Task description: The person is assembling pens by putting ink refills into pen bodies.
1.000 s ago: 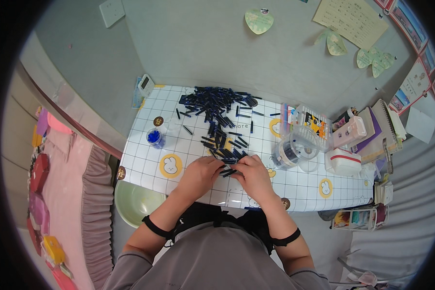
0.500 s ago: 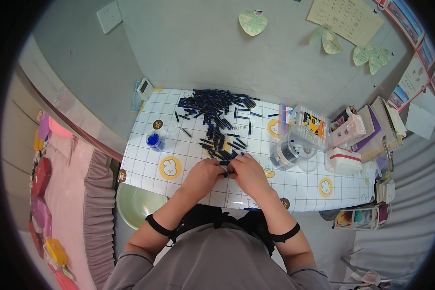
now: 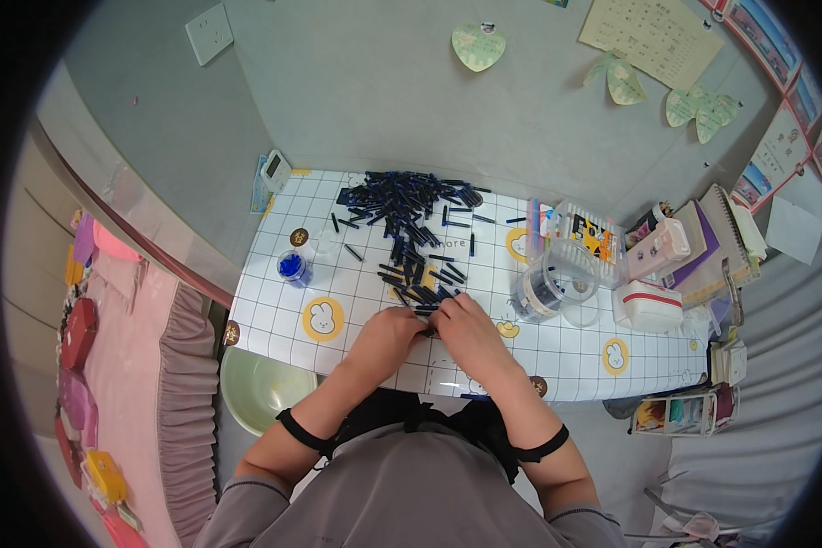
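Note:
At the near edge of the table (image 3: 356, 342), my left hand (image 3: 385, 340) and my right hand (image 3: 468, 334) meet, fingers bent and pinched together. Between their fingertips sits a small dark ink cartridge (image 3: 427, 332), mostly covered by the fingers. Just beyond my fingertips lie several loose dark cartridges (image 3: 418, 290), some with blue ends. They trail back to a large heap of cartridges (image 3: 395, 196) by the wall. A small clear jar (image 3: 294, 278) with bright blue pieces inside stands left of the hands. To the right is a clear round tub (image 3: 537, 294) holding dark cartridges.
A white pouch (image 3: 650, 306), a pink box (image 3: 659, 247), books (image 3: 714, 239) and a clear box with an orange label (image 3: 589, 233) crowd the table's right end. A white timer (image 3: 275, 167) stands at the back left. Below left is a green basin (image 3: 251, 388).
My hands stay together at the near edge, with only a slight shift of the fingers. The loose cartridges, jar and tub keep their places on the table.

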`<state>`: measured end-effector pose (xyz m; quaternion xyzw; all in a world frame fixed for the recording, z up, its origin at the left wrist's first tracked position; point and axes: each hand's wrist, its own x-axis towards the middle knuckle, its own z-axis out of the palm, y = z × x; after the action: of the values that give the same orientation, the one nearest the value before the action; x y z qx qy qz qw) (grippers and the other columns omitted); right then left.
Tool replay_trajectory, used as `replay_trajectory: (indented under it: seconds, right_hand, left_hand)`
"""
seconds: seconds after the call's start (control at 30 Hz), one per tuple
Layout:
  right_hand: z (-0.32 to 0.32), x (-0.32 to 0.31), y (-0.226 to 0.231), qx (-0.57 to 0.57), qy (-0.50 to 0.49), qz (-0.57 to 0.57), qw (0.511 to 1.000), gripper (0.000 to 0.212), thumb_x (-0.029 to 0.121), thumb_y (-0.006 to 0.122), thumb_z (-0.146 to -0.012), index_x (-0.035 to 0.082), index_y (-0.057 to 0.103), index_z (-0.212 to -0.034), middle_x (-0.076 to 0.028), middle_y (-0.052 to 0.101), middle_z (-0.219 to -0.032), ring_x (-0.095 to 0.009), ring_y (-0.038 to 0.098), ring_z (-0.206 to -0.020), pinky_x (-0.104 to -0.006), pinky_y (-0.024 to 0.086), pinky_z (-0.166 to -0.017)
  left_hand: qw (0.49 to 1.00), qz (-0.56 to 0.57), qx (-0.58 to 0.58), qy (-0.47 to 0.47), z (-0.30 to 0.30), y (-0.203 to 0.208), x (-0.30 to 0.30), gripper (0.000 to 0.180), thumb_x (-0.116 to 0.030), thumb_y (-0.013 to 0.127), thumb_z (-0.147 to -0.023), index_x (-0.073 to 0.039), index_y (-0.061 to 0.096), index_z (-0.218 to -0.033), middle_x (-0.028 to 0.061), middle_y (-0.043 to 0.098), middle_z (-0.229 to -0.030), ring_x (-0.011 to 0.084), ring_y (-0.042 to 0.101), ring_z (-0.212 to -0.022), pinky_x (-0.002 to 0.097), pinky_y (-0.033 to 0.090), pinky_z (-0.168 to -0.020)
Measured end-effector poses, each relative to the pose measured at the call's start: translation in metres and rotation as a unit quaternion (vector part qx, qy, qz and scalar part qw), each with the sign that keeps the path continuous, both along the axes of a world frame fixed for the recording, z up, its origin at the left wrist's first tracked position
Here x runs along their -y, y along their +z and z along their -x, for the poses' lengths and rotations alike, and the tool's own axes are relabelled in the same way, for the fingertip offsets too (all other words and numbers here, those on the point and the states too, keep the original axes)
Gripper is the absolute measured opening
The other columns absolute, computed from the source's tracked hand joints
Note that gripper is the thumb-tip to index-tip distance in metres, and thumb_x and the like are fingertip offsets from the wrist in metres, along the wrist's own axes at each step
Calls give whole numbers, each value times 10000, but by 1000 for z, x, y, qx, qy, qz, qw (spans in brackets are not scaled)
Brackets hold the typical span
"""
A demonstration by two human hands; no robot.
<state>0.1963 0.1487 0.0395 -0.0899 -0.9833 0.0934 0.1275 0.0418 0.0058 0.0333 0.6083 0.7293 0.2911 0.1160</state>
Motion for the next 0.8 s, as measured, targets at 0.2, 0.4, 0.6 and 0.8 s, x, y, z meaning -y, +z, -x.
replay_trajectory:
  seconds: [0.2, 0.4, 0.6, 0.8]
  right_hand:
    - [-7, 4, 9, -32, -12, 6, 999, 79, 66, 711, -913, 63, 739, -987, -79, 658, -1019, -281, 622, -1087, -382, 551, -962]
    - [-15, 3, 24, -40, -75, 310, 947, 80, 38, 766, -974, -3, 711, -1015, -119, 691, -1044, -318, 725, -1023, -430, 597, -881]
    - [-19, 3, 13, -126, -98, 483, 861, 170, -71, 775, -968, -21, 765, -1130, -98, 776, -1085, -151, 815, -907, -249, 619, -751]
    - [-21, 4, -1, -189, -85, 517, 831, 198, -58, 812, -944, -15, 806, -1137, -100, 785, -1066, -161, 814, -926, -255, 625, -785]
  left_hand:
    - [995, -72, 65, 1, -1, 5, 2, 175, -36, 832, -866, -31, 830, -1041, 148, 758, -940, 363, 732, -835, 432, 605, -770]
    - [984, -81, 157, 7, -1, 6, 2, 225, -27, 871, -881, -5, 825, -1100, 153, 790, -976, 297, 763, -808, 351, 621, -733]
    - [955, -104, 275, 34, -6, 1, 3, 195, -40, 871, -934, 11, 829, -1118, 132, 797, -1002, 205, 780, -873, 301, 644, -785]
    - [928, -88, 359, 45, -6, -10, 3, 192, -40, 881, -928, 0, 840, -1112, 122, 804, -1036, 181, 778, -916, 293, 637, -816]
